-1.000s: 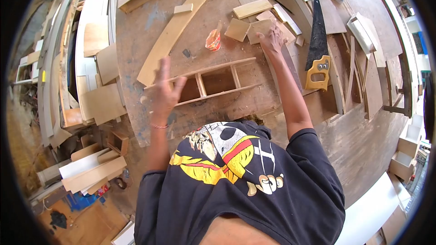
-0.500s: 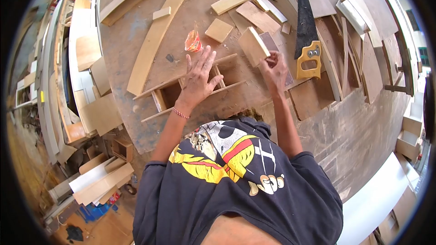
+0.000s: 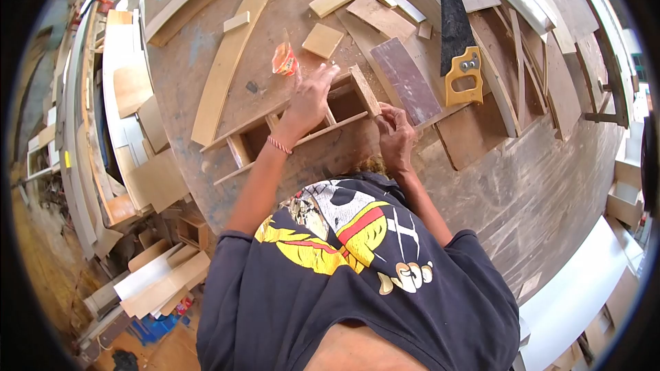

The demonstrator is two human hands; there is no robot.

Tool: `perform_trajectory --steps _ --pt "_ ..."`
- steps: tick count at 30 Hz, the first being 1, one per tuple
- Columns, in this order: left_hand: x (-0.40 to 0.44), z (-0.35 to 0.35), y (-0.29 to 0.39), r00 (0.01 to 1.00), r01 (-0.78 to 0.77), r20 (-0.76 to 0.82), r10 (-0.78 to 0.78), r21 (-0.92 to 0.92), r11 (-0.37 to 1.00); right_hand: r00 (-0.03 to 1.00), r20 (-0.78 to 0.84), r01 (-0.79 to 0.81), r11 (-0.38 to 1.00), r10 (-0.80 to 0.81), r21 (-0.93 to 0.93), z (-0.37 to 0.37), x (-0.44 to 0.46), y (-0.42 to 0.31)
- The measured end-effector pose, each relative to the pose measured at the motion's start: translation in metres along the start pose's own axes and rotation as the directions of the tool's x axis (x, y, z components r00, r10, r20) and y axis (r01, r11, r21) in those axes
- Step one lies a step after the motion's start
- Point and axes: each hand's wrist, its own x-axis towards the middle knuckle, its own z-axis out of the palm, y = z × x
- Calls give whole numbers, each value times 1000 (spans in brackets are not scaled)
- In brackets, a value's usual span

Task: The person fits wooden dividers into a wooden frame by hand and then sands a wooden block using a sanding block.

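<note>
Near the middle of the frame, a narrow wooden frame (image 3: 333, 128) with crosspieces lies slantwise on the worktable (image 3: 175, 89), its lower end toward the left. The person's left hand (image 3: 309, 99) lies over its upper long side, fingers stretched out and slightly spread toward the upper right; whether the palm presses on the wood cannot be told. The right hand (image 3: 395, 130), just right of centre, pinches the near corner of a small board (image 3: 366, 91) between thumb and bent fingers, the board set across the right end of the wooden frame. Just above the left hand sits an orange-red cup (image 3: 283, 60), with a square wood piece (image 3: 323, 41) to its right. A dark brown panel (image 3: 405, 82) lies beyond the right hand, and a handsaw (image 3: 454, 27) with a yellowish handle lies farther toward the upper right. Toward the upper left stretches a long plank (image 3: 230, 72), a small block (image 3: 236, 22) resting on it.
</note>
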Motion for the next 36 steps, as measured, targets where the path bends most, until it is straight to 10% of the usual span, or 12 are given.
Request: perform_trajectory --steps 7,9,15,18,36 --pt "49 -7 -27 959 180 281 -33 -516 837 994 86 -51 982 67 -180 -2 -2 -12" --pt "61 -6 -31 904 257 427 19 -578 775 988 73 152 957 -138 -248 1 0 -6" --pt "66 -9 -24 906 207 417 70 -582 786 943 292 -101 972 161 -211 -2 1 -14" --pt "67 -6 -27 916 200 396 68 -597 777 971 236 85 983 -44 -165 4 2 -8" --pt "67 1 -38 930 114 344 128 -602 790 959 281 117 961 -44 -250 4 6 -6"
